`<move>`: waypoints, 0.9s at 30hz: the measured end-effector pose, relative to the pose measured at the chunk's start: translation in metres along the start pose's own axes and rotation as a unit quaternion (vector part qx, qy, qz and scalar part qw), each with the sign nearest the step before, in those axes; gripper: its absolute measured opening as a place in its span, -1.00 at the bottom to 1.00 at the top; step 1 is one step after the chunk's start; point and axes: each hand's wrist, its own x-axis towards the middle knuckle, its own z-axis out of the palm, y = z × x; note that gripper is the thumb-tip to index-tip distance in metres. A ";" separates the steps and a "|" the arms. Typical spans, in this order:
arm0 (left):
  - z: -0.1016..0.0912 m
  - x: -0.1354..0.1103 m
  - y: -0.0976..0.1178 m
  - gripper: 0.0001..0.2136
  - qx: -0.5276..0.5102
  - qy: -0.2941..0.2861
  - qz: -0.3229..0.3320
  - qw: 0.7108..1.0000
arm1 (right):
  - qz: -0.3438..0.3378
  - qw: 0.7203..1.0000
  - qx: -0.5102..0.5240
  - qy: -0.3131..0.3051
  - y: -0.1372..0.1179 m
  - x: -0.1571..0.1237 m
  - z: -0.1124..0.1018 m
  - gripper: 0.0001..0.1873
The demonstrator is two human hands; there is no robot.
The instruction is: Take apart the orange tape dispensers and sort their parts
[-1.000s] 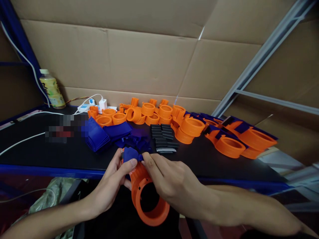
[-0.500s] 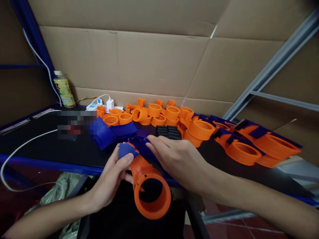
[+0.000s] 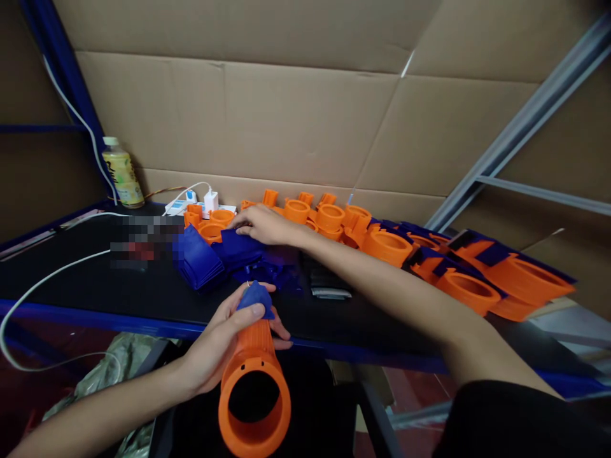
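Note:
My left hand [image 3: 222, 337] is closed around an orange plastic part [image 3: 252, 394] with a wide round ring facing me. Its thumb presses a small blue piece [image 3: 256, 299] against the part's narrow far end. Farther back on the bench, my right hand [image 3: 262, 224] has its fingers bent down onto the edge of a dark blue sheet [image 3: 238, 247] at the top of a pile. The fingertips are partly hidden behind the sheet. Beside that pile lies a second stack of blue sheets [image 3: 198, 257], fanned slightly.
Orange ring parts [image 3: 329, 216] stand in a group along the back. Others with blue sheets attached [image 3: 470, 289] lie at right. Black strips [image 3: 329, 283] rest mid-bench. A yellow-labelled bottle [image 3: 123, 175], a power strip [image 3: 176, 205] and white cables are at back left.
My right hand has left the held part and moved back and left to the blue sheets. My left hand has brought the orange part lower and nearer, turning its ring leftward.

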 end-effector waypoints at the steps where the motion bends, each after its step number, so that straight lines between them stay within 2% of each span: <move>1: 0.001 0.001 0.001 -0.63 -0.022 0.000 -0.007 1.000 | 0.003 1.000 -0.002 0.006 -0.001 0.004 0.007 -0.75; 4: 0.002 0.004 0.007 -0.56 -0.087 0.007 -0.031 0.996 | 0.013 0.999 -0.007 0.029 -0.006 0.008 0.013 -0.68; 7: 0.001 0.006 0.010 -0.52 -0.117 0.031 -0.041 0.992 | 0.016 0.997 0.018 0.074 -0.017 -0.005 -0.002 -0.69; 11: 0.001 0.007 0.008 -0.63 -0.114 0.064 -0.025 0.991 | -0.004 0.988 0.059 0.142 -0.047 -0.053 -0.037 -0.70; 14: 0.003 0.007 0.003 -0.68 -0.110 0.091 0.006 0.990 | -0.045 0.985 0.011 0.166 -0.078 -0.098 -0.046 -0.66; 17: 0.001 0.008 -0.003 -0.69 -0.093 0.115 0.020 0.989 | -0.073 0.977 -0.107 0.170 -0.105 -0.128 -0.033 -0.57; 21: -0.002 0.008 -0.008 -0.70 -0.040 0.108 -0.004 0.993 | -0.055 0.954 -0.239 0.175 -0.120 -0.140 -0.009 -0.69; 24: 0.002 0.004 -0.008 -0.73 -0.019 0.097 0.021 0.995 | -0.073 0.948 -0.247 0.185 -0.119 -0.144 0.000 -0.71; 27: 0.011 -0.001 -0.009 -0.74 0.007 0.098 0.032 0.995 | -0.076 0.946 -0.213 0.230 -0.114 -0.150 0.005 -0.70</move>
